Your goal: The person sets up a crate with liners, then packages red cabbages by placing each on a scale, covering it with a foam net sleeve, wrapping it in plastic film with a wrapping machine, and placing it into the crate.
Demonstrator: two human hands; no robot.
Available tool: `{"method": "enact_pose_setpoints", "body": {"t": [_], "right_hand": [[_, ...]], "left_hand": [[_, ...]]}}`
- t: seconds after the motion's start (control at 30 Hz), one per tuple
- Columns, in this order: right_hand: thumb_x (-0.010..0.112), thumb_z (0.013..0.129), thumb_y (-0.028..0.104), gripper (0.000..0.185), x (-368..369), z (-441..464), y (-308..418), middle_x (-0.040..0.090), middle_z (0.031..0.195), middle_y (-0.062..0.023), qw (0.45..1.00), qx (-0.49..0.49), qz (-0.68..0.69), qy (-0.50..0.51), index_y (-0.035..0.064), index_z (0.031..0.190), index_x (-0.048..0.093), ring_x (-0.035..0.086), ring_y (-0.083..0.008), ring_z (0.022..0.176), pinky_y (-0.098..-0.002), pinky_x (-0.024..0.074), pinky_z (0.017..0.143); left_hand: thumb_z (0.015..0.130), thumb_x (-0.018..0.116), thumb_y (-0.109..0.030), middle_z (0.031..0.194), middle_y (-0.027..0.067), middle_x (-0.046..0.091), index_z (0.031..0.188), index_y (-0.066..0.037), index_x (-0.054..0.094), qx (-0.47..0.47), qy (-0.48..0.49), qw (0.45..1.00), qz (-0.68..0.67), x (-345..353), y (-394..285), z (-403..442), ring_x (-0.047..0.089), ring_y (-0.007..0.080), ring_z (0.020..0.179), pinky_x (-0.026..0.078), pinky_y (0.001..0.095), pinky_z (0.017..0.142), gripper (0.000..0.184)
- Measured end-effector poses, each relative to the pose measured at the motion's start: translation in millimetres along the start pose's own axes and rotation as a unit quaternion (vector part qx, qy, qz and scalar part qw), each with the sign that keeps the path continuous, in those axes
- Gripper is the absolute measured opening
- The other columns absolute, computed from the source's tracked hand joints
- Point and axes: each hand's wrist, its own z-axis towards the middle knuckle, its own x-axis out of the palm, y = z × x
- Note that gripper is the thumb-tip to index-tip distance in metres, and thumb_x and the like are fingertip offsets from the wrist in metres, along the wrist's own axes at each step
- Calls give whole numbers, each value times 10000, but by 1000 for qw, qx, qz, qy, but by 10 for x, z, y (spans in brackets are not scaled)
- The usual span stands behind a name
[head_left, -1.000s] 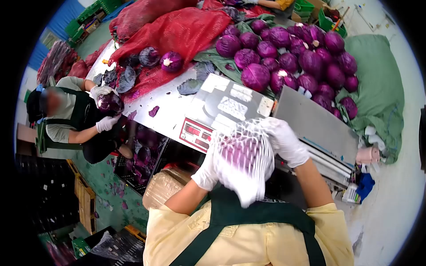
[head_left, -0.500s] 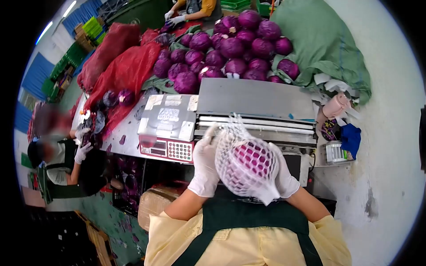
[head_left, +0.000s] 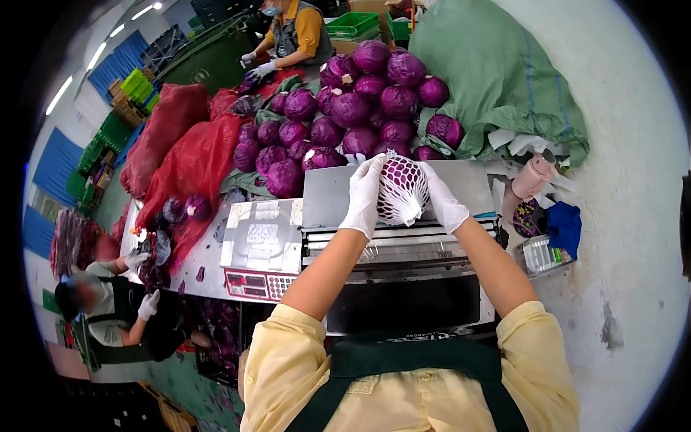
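A purple cabbage in a white foam net [head_left: 403,189] is held between my two gloved hands, over the metal plate [head_left: 461,183] of the wrapping machine. My left hand [head_left: 366,194] presses on its left side and my right hand [head_left: 442,197] on its right side. The net's gathered end points down toward me. Just beyond lies a large heap of purple cabbages [head_left: 350,110]. Left of the machine stands a scale [head_left: 263,241] with a red keypad panel.
A green sack [head_left: 497,65] fills the back right, with a pink bottle [head_left: 533,176] and a blue cloth [head_left: 563,229] below it. Red net sacks [head_left: 167,133] lie at the left. One co-worker [head_left: 108,306] sits at the left, another [head_left: 299,36] is at the back.
Both hands have carried the netted cabbage forward, from near my chest to over the machine's plate. The net now sits around the cabbage with its end gathered. The view has shifted too.
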Motion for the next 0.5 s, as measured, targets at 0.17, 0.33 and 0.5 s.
{"method": "enact_pose_setpoints", "body": {"t": [0.17, 0.33, 0.5], "right_hand": [[466, 1004, 302, 473, -248, 11, 355, 492, 1396, -105, 969, -219, -91, 62, 25, 1387, 440, 474, -189, 1256, -310, 331, 1086], [438, 994, 356, 412, 81, -395, 392, 655, 1130, -52, 980, 159, 123, -9, 31, 1193, 595, 602, -155, 964, -312, 458, 890], [473, 991, 320, 390, -203, -273, 359, 648, 1141, -37, 982, 145, 119, 8, 13, 1198, 594, 585, -144, 1004, -276, 440, 918]], "left_hand": [[1007, 416, -448, 1366, 84, 522, 1334, -63, 535, -9, 178, 978, 104, -270, 194, 367, 460, 165, 1261, 312, 304, 1093, 519], [972, 518, -413, 969, 79, 691, 1095, 7, 614, -115, 92, 985, 93, -267, 272, 550, 663, 162, 811, 549, 310, 728, 449], [977, 439, -501, 1302, 124, 562, 1305, -87, 529, 2, 43, 953, 299, -140, 32, 278, 569, 223, 1129, 459, 429, 948, 535]]}}
